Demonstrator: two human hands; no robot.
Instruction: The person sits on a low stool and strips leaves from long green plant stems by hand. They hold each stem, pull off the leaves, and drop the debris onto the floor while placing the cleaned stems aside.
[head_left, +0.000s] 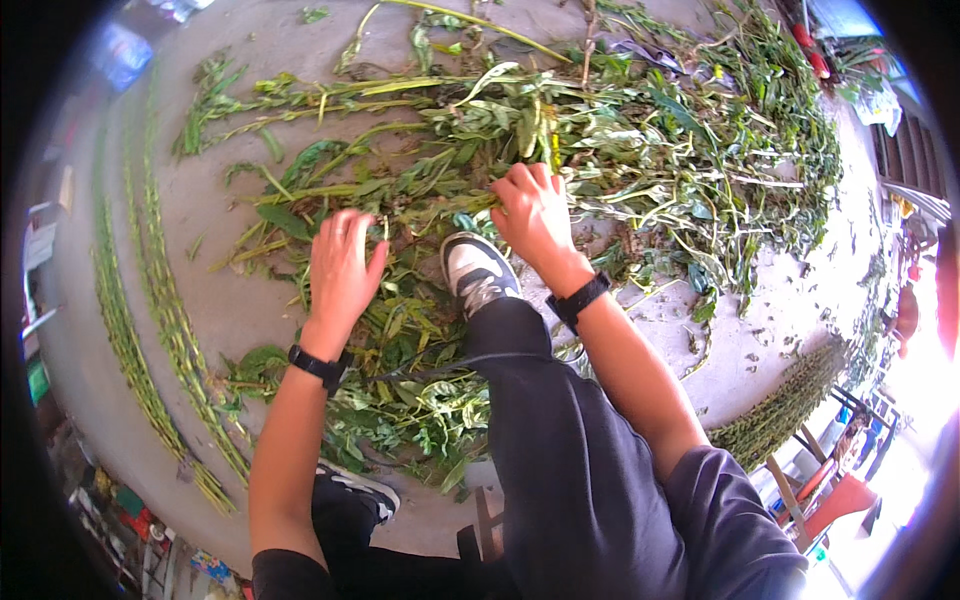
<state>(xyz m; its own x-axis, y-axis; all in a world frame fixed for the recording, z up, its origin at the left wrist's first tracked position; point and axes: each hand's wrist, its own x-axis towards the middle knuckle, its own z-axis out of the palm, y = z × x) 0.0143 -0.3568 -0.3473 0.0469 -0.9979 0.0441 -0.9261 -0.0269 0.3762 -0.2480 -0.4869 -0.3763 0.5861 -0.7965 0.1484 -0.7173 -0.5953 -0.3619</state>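
My left hand (343, 262) hovers over the leafy stalks at the left of the pile, palm down. Its thumb stands apart from the fingers, and nothing shows between them. Farther right, my right hand (531, 214) has curled fingers at a green leafy stalk (472, 204) that runs to its thumb side; the fingertips are partly hidden. A yellow-green stem (553, 142) rises just beyond those fingers. Both hands are over a wide heap of cut leafy plants (622, 142), some wilted. Between the hands, my shoe (480, 270) stands against the plants.
Long bundles of stripped stalks (161, 292) lie on the concrete floor (217, 300) at left. A dense bundle of seed-covered stems (780, 405) lies at lower right, beside a wooden-framed chair (795, 487). Loose leaves (420, 420) cover the floor around my legs. A plastic bag (124, 56) is at upper left.
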